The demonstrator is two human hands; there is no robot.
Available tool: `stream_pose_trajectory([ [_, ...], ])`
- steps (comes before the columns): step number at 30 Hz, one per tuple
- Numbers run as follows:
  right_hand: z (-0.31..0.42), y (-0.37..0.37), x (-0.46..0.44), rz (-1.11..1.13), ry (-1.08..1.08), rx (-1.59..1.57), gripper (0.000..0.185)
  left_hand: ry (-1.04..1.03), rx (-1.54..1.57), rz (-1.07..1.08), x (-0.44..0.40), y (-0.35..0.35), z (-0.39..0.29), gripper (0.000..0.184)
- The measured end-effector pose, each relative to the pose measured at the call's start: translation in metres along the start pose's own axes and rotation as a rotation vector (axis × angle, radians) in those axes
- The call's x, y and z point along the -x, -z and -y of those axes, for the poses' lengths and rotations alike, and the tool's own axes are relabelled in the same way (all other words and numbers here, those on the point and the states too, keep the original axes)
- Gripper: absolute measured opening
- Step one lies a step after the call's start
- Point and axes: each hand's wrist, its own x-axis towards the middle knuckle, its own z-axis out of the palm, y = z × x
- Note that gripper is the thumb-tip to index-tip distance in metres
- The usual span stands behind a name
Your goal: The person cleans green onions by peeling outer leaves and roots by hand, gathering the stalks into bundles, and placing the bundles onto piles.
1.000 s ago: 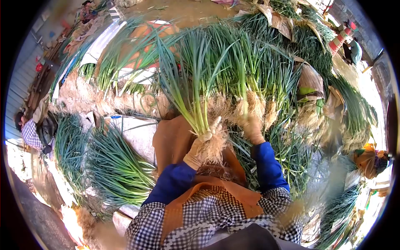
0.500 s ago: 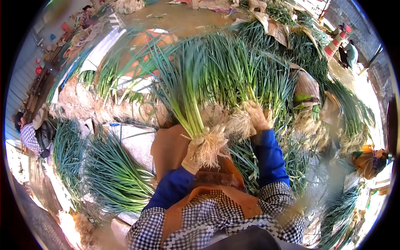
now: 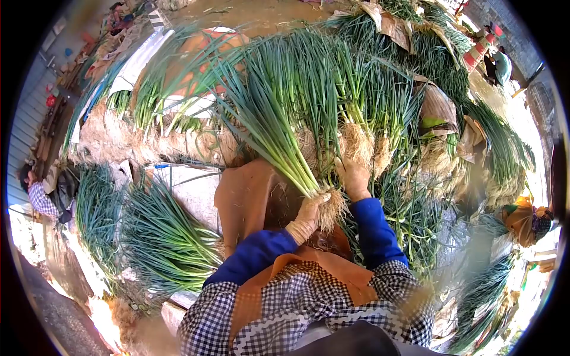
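A bunch of green onions (image 3: 279,145) is held at its white ends by my left hand (image 3: 306,219), fingers wrapped round them. Its pale roots (image 3: 333,210) hang out past the hand, and the long leaves slant up and to the left. My right hand (image 3: 353,178) is closed just below the roots (image 3: 356,144) of a thick row of green onions (image 3: 303,83). Whatever its fingers pinch is hidden; thin stalks run down beside the thumb. A brown apron (image 3: 246,196) lies under my arms.
More green onions (image 3: 166,237) lie in a heap to the left. A root-ended row (image 3: 148,142) stretches across the far left. Loose leaves (image 3: 409,219) lie right of my right arm. Other people (image 3: 44,196) are at the left edge and far right (image 3: 502,66).
My left hand has moved right and slightly up with its bunch, which now leans further left. My right hand has come down and left, off the root clump it was touching.
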Motion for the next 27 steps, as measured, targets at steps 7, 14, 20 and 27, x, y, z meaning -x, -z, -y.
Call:
stream_pose_trajectory([
  [7, -0.056, -0.001, 0.075, -0.225, -0.147, -0.065, 0.035, 0.072, 0.190, -0.041, 0.004, -0.019, -0.009, 0.027],
  [14, -0.205, 0.021, 0.161, -0.249, -0.803, -0.014, 0.036, 0.120, 0.357, 0.104, -0.005, 0.009, -0.007, 0.030],
  [20, -0.091, 0.070, 0.121, 0.071, -0.358, -0.159, 0.034, 0.101, 0.262, 0.098, 0.006, -0.014, -0.017, 0.026],
  [27, -0.041, -0.007, 0.073, 0.618, 0.276, 0.095, 0.018, 0.088, 0.334, 0.205, 0.016, -0.010, -0.035, 0.033],
])
